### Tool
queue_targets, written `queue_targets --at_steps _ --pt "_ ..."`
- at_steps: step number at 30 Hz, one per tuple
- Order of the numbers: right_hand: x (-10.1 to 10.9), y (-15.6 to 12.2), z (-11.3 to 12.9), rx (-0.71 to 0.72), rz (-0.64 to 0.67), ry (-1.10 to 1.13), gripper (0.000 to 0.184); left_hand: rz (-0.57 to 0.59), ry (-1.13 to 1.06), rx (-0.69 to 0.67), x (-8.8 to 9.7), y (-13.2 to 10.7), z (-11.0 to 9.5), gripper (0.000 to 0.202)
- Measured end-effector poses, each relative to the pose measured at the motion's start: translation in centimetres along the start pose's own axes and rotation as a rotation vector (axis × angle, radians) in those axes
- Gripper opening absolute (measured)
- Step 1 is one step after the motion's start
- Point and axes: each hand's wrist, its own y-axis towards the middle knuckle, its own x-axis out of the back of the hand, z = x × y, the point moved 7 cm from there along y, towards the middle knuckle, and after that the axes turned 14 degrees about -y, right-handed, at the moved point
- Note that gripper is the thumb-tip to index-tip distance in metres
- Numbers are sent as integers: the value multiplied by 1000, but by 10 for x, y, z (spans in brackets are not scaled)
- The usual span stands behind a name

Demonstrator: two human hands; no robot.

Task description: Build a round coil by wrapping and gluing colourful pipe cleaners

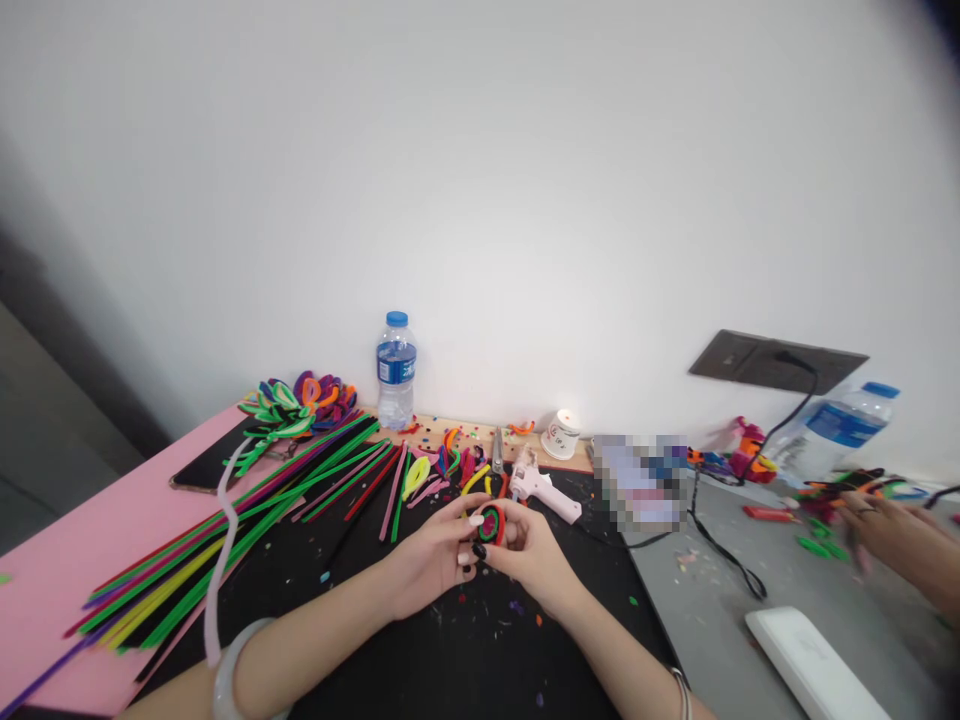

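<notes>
Between my two hands is a small coil of pipe cleaner (491, 523), with rings of green, dark and pink and a red-orange outer strand. My left hand (431, 562) grips its left side with the fingertips. My right hand (534, 555) is closed around the right side, thumb at the lower edge. Just beyond the hands lies a pale pink glue gun (544, 490), nozzle toward the left. Scissors (497, 452) rest behind it. Short yellow pipe cleaners (475, 482) and a looped pale yellow one (416, 478) lie close by. Fingers partly hide the coil.
Long coloured pipe cleaners (217, 545) spread across the left, below a bunch of looped ones (300, 405). A water bottle (396, 370) and a paper cup (561, 434) stand by the wall. A black cable (724, 550) runs right, where another person's hand (885, 530) works near a white case (814, 665).
</notes>
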Motion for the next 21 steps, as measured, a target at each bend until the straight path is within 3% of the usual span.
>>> queue_targets --at_steps 14,21 --pt "1 0 2 12 -1 27 26 -23 23 13 5 3 -1 21" --pt "4 0 4 24 -39 -60 26 -33 61 -29 4 3 -3 19"
